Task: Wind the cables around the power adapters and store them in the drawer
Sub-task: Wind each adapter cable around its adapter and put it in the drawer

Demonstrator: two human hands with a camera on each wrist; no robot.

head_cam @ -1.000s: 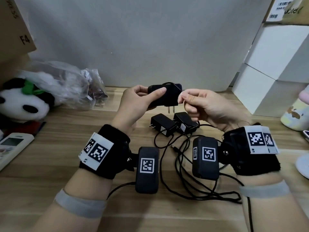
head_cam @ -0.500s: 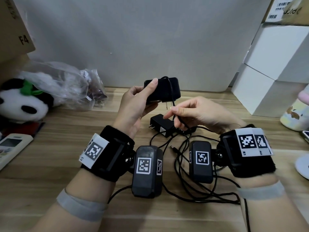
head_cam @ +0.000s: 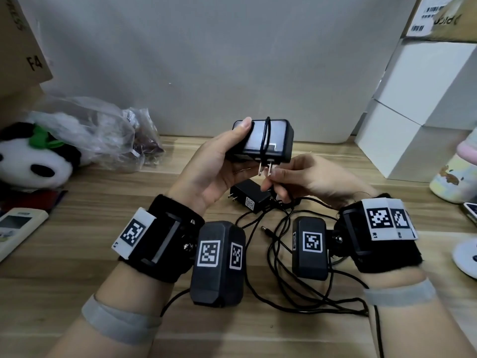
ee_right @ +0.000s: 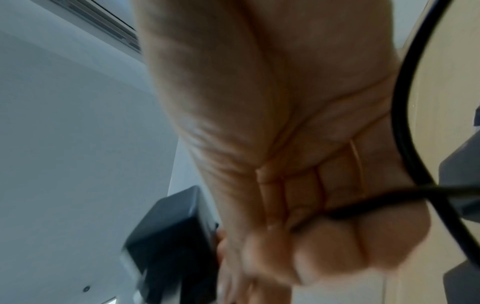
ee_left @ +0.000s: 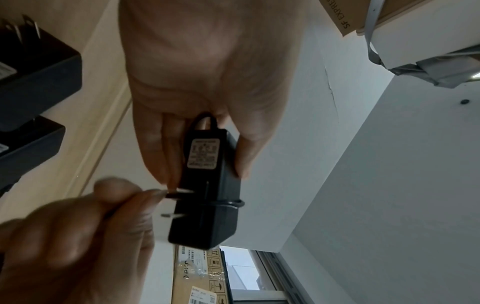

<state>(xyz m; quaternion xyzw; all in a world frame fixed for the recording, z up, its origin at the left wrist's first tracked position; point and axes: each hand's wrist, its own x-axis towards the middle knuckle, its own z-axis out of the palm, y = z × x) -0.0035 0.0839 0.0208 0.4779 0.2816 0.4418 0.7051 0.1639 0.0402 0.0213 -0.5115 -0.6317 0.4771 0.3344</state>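
My left hand holds a black power adapter above the wooden table, thumb on its top left edge, prongs pointing down. A loop of its thin black cable lies round the adapter body. My right hand pinches that cable just below the prongs; in the right wrist view the cable runs through its curled fingers. In the left wrist view the adapter shows its label and the wound loop. Two more black adapters lie on the table under my hands, their cables tangled toward me.
A plush panda and a crumpled plastic bag lie at the left, with a white remote nearer me. White boxes stack at the right beside a pastel cup. A grey wall stands behind. No drawer shows.
My left hand has raised and turned the adapter so its broad face looks up. My right hand has swung the cable down from the adapter's right side to under the prongs.
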